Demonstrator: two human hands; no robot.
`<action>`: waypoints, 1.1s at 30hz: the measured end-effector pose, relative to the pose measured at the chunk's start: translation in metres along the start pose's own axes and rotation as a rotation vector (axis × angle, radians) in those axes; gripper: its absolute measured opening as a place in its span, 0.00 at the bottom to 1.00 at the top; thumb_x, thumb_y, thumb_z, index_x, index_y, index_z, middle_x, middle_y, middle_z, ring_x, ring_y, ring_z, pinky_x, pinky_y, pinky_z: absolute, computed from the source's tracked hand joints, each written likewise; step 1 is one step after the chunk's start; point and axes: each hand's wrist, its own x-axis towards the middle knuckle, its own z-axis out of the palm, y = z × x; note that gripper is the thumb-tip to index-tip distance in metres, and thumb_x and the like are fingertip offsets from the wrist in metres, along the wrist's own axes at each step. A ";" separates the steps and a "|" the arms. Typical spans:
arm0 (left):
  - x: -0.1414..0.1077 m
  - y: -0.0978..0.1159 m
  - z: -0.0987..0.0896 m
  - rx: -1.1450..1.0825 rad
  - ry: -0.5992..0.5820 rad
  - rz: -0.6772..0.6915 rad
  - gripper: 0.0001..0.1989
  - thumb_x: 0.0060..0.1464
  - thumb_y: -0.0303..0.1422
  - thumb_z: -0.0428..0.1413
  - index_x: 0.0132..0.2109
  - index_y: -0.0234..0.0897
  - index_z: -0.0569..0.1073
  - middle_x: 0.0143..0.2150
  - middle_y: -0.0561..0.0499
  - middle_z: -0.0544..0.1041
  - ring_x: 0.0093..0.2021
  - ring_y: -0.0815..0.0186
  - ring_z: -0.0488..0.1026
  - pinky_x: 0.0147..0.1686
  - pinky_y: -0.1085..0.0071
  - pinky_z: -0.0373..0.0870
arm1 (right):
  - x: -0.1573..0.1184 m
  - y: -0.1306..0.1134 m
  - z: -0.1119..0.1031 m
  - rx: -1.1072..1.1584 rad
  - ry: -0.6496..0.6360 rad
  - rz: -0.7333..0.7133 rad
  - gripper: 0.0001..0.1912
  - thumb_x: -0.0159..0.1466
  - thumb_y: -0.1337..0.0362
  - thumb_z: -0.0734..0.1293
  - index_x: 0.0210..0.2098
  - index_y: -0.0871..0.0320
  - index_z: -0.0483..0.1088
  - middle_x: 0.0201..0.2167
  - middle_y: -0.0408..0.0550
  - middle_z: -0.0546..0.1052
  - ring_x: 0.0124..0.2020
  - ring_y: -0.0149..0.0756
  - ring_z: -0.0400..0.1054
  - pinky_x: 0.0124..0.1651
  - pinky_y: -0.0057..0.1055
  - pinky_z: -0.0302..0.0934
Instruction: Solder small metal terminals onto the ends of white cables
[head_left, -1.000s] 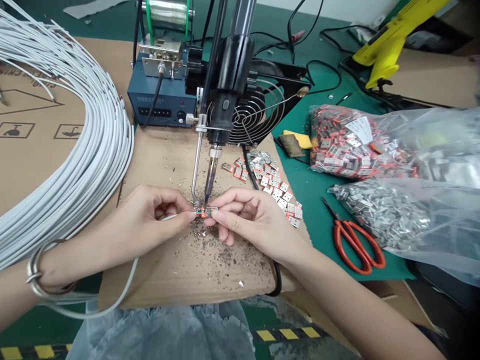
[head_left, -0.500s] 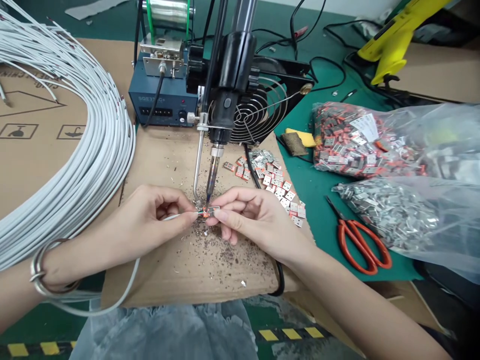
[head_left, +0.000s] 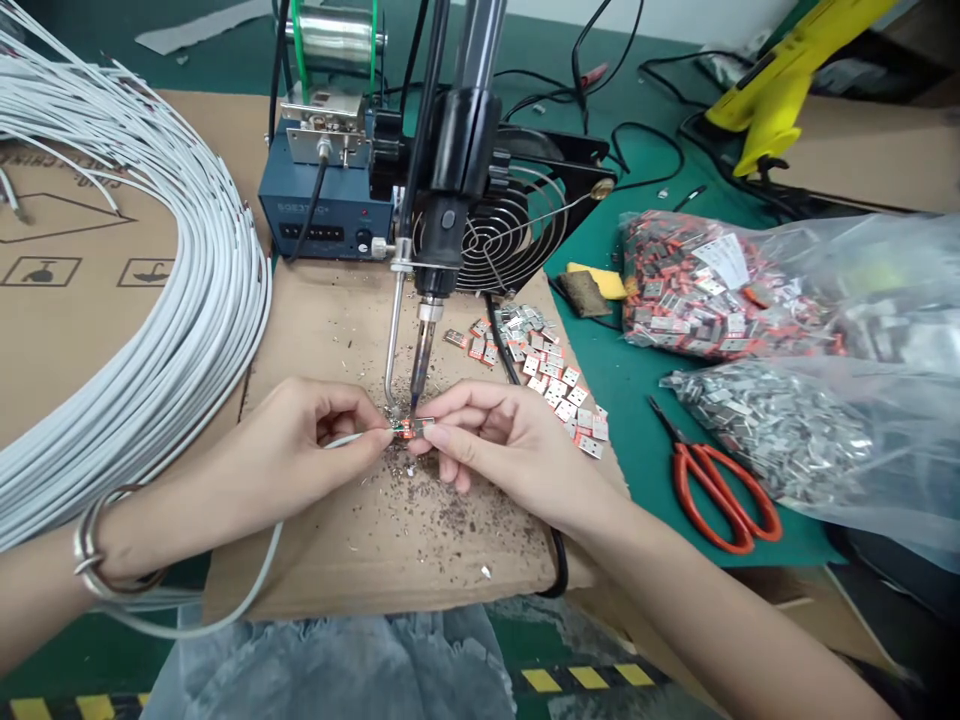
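My left hand (head_left: pixel 322 435) is closed in a pinch on the end of a white cable (head_left: pixel 271 555), whose thin wires reach the connector. Between thumb and fingers, my right hand (head_left: pixel 487 435) grips a small USB connector (head_left: pixel 424 424) with an orange-red part. Directly above, the tip of a mounted soldering iron (head_left: pixel 420 370) comes down at the wires and the connector; whether it touches is too small to tell. Beside the iron, a bent metal feed tube (head_left: pixel 391 350) ends close to my left fingertips. Dark crumbs lie on the cardboard (head_left: pixel 330 560) beneath.
A big coil of white cables (head_left: pixel 217 330) lies left. Behind stand a blue solder feeder (head_left: pixel 322 215) and a fan (head_left: pixel 517 225). Loose USB connectors (head_left: pixel 559 380), bagged connectors (head_left: pixel 675 290), bagged metal shells (head_left: pixel 780 430), orange-handled scissors (head_left: pixel 724 500) and a sponge (head_left: pixel 585 293) are to the right.
Both hands keep their grips on the cable and connector under the iron. The whole view has shifted slightly; no clear movement of the work itself shows.
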 end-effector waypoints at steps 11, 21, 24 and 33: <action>-0.001 0.002 -0.001 -0.017 -0.002 0.002 0.08 0.52 0.32 0.54 0.30 0.35 0.77 0.17 0.58 0.60 0.20 0.74 0.54 0.18 0.77 0.50 | 0.001 0.001 -0.001 -0.006 0.001 -0.017 0.10 0.56 0.63 0.72 0.33 0.63 0.70 0.26 0.49 0.78 0.18 0.22 0.65 0.20 0.18 0.63; -0.001 0.002 -0.001 -0.040 0.007 0.016 0.09 0.52 0.33 0.54 0.29 0.33 0.75 0.17 0.58 0.60 0.20 0.74 0.54 0.18 0.77 0.50 | 0.001 0.001 -0.002 -0.036 0.007 -0.047 0.10 0.56 0.63 0.72 0.33 0.63 0.71 0.27 0.49 0.78 0.18 0.22 0.65 0.19 0.16 0.62; 0.000 0.002 -0.001 -0.039 0.010 0.017 0.09 0.52 0.32 0.53 0.28 0.33 0.75 0.17 0.58 0.59 0.20 0.74 0.54 0.18 0.77 0.50 | 0.001 0.003 -0.003 -0.017 -0.004 -0.050 0.09 0.57 0.63 0.71 0.33 0.63 0.71 0.27 0.49 0.79 0.18 0.21 0.65 0.19 0.16 0.62; -0.002 0.004 -0.002 -0.041 0.002 0.027 0.09 0.52 0.32 0.53 0.28 0.33 0.75 0.18 0.58 0.59 0.20 0.74 0.53 0.19 0.77 0.50 | 0.001 0.001 -0.002 -0.032 0.010 -0.038 0.10 0.56 0.62 0.72 0.33 0.62 0.71 0.28 0.50 0.79 0.17 0.22 0.65 0.19 0.17 0.61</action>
